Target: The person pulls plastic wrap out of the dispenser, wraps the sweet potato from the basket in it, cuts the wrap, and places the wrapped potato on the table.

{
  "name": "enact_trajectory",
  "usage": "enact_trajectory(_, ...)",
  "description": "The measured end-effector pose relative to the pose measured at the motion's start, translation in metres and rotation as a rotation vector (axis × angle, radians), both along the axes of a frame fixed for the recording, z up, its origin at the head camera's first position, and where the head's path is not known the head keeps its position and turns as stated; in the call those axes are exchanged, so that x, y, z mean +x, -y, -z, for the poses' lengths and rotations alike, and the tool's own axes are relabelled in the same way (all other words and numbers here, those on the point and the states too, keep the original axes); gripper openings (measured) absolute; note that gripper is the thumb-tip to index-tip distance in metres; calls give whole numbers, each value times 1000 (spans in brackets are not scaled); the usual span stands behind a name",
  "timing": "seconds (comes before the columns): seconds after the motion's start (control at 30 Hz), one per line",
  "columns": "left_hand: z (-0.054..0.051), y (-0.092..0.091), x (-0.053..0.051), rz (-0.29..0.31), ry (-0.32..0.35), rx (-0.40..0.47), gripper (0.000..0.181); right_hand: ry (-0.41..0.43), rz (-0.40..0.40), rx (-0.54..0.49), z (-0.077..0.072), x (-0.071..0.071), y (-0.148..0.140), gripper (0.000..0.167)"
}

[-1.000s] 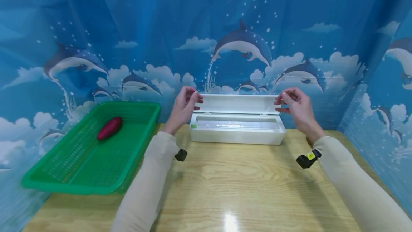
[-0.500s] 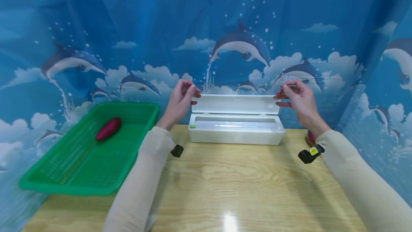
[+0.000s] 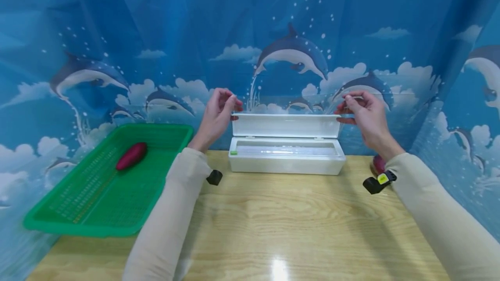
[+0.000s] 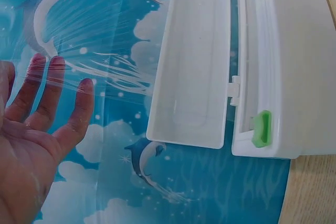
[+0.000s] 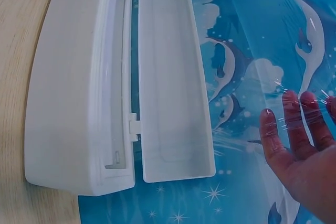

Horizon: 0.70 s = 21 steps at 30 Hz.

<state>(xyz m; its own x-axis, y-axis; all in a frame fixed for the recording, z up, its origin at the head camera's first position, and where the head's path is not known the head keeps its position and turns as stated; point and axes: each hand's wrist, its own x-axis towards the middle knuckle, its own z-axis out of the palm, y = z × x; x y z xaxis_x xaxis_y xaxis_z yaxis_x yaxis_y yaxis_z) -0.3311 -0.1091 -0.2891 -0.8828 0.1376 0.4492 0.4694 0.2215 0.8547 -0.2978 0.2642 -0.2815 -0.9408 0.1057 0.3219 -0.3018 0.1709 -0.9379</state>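
A white cling film dispenser (image 3: 287, 166) stands at the back of the table, its hinged lid (image 3: 287, 126) raised. Clear cling film (image 4: 118, 80) stretches in fine creases behind the lid, between the hands. My left hand (image 3: 216, 118) pinches one side of it between thumb and index finger, above the lid's left end. Past the right end, my right hand (image 3: 369, 118) pinches the other side. Both wrist views show the other fingers spread against the film, with the pinching tips cut off. A green tab (image 4: 262, 128) sits at the dispenser's left end.
On the left, a green plastic basket (image 3: 186, 155) holds a purple-red sweet potato (image 3: 132, 156). A reddish object (image 3: 378, 165) lies partly hidden behind the right wrist. A dolphin-print curtain (image 3: 218, 25) hangs directly behind the dispenser.
Both hands have risen and spread slightly apart, drawing the cling film upward. More of the reddish object behind the right wrist shows. The dispenser stays in place with its lid up.
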Motion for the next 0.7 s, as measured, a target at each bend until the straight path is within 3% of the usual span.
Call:
enact_trajectory(0.2, -5, 0, 2, -5, -24, -2, 33, -45, -24, -57, -6, 0, 2, 24)
enact_trajectory(0.47, -12, 0, 2, -1, -50, 0, 34, -51, -1, -29, -13, 0, 2, 20)
enact_trajectory(0.7, -16, 0, 4, -15, -58, 4, 32, -70, -11, -80, -19, 2, 5, 21)
